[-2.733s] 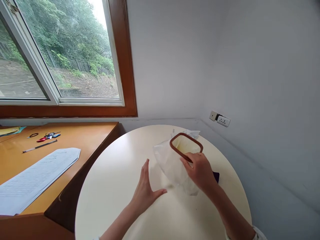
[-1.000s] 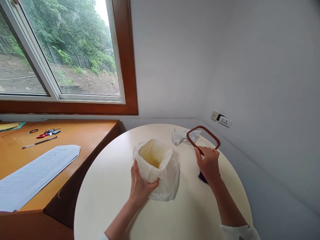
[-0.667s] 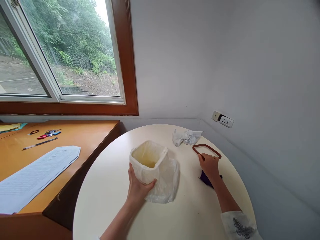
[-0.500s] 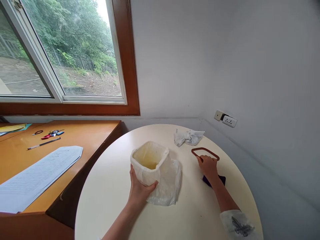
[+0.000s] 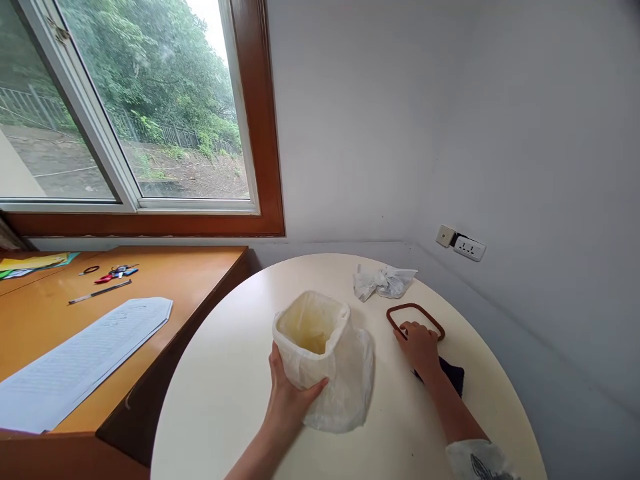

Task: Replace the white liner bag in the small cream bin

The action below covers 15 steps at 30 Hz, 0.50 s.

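Note:
My left hand [image 5: 290,395] is wrapped round the near side of a small squarish bin [image 5: 310,357], its thumb at the front. A thin white plastic bag [image 5: 350,393] lines the bin and is folded over its rim, the loose part spreading onto the table to the right. Pale yellowish walls show inside. To the right, my right hand [image 5: 419,348] has its fingers closed on the near edge of a brown rounded-square ring [image 5: 413,307], which lies low over the table. Under my right wrist is a dark cloth-like thing [image 5: 453,377], partly hidden.
A knotted white plastic bag [image 5: 385,281] lies at the back of the round white table [image 5: 215,400]. On the wooden desk [image 5: 200,273] at left are papers [image 5: 95,360], a pen [image 5: 100,292] and scissors-like items [image 5: 116,273]. A wall with a socket [image 5: 470,249] stands behind.
The brown ring, held by my right hand, appears slightly lower and flatter to the table. My left hand stays on the bin. The whole view has shifted a little.

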Motion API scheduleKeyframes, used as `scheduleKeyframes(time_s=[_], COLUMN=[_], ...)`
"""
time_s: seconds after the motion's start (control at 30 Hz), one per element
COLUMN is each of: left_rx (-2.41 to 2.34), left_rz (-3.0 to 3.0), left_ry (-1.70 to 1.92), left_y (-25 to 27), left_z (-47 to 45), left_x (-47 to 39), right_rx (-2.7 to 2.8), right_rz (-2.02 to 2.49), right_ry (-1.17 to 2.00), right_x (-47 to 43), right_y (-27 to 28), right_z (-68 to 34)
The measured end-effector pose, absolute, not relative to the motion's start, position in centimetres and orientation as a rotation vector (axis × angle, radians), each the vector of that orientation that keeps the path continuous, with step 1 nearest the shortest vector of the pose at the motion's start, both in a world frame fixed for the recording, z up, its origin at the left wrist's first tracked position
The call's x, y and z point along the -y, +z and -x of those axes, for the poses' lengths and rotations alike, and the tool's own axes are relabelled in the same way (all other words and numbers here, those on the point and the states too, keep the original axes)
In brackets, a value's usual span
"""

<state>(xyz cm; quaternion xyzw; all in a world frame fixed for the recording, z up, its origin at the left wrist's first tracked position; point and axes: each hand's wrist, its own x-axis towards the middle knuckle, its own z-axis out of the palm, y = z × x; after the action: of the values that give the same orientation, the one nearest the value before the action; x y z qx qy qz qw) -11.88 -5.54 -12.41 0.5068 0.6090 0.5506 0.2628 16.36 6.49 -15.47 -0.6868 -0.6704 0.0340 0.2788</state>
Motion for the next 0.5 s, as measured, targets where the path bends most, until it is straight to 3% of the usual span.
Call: scheduleKeyframes(time_s=[0.17, 0.33, 0.5], left_rx=[-1.610, -1.460, -1.659], left_rz=[-1.474, -1.619, -1.332], left_ry=[1.354, 1.329, 1.417], left_y=[-12.3, -12.1, -10.5], left_z=[12.4, 15.3, 19.0], left_x=[6.6, 8.0, 7.7], right_rx=[1.739, 1.691, 1.480], right_rz=[1.682, 1.513, 1.341], right_ry=[0.409, 0.983, 1.530], right_x=[-5.5, -4.5, -3.2], right_y=[-13.9, -14.1, -13.8], right_z=[-14.7, -11.6, -10.0])
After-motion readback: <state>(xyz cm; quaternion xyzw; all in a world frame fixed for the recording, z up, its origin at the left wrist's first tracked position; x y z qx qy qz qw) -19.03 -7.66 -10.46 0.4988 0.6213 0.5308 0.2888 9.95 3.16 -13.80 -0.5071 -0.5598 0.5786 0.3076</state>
